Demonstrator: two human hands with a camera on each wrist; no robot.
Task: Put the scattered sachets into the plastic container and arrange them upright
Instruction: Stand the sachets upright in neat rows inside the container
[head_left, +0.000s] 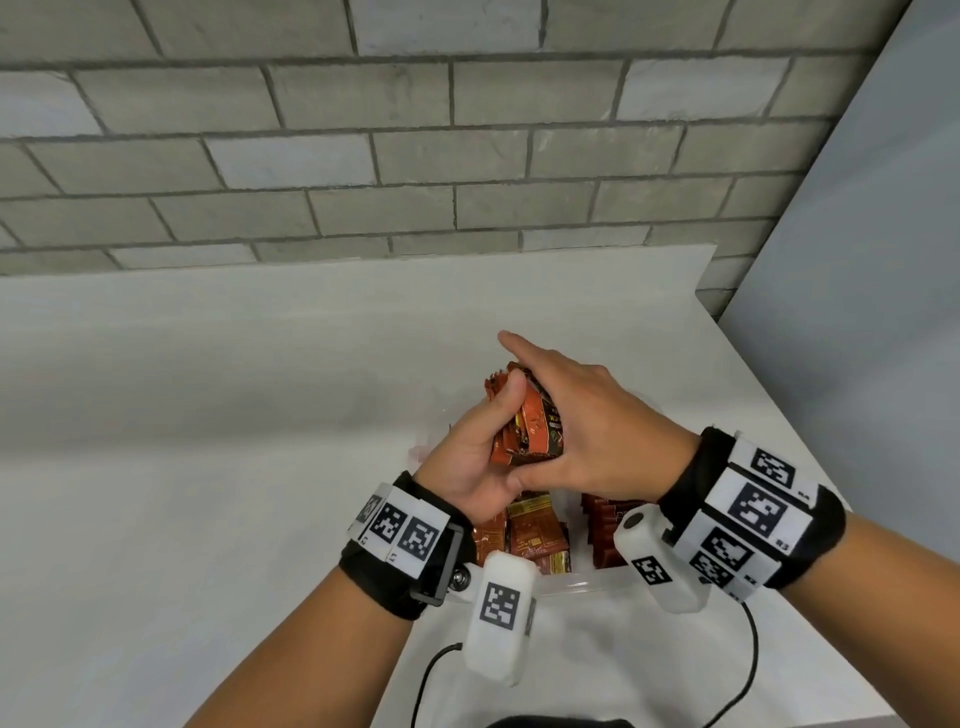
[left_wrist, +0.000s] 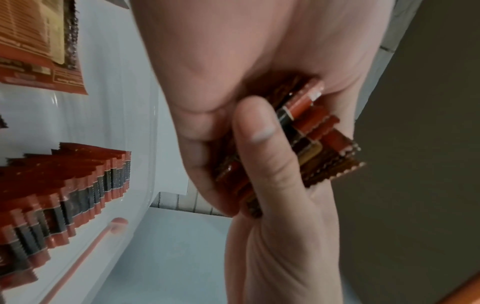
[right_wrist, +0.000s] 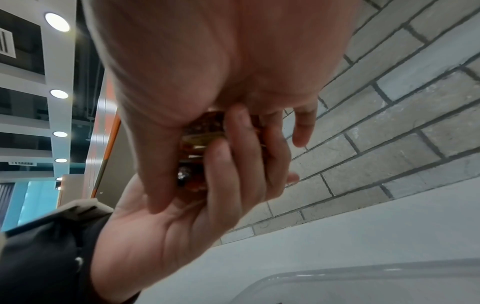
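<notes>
A bundle of orange-and-brown sachets (head_left: 530, 426) is held in the air between both hands, just above the clear plastic container (head_left: 571, 584). My left hand (head_left: 470, 452) grips the bundle from the left, thumb across its top. My right hand (head_left: 597, 436) clasps it from the right with the thumb underneath and the index finger sticking out straight. The left wrist view shows the bundle's crimped ends (left_wrist: 317, 139) fanned unevenly. Inside the container a row of sachets (left_wrist: 78, 185) stands upright, and other sachets (head_left: 535, 535) lie flat beside it.
The container sits near the front of a white table (head_left: 208, 415), whose right edge (head_left: 779, 415) is close by. A grey brick wall (head_left: 363, 156) backs the table. Black cables (head_left: 748, 665) trail from the wrist cameras.
</notes>
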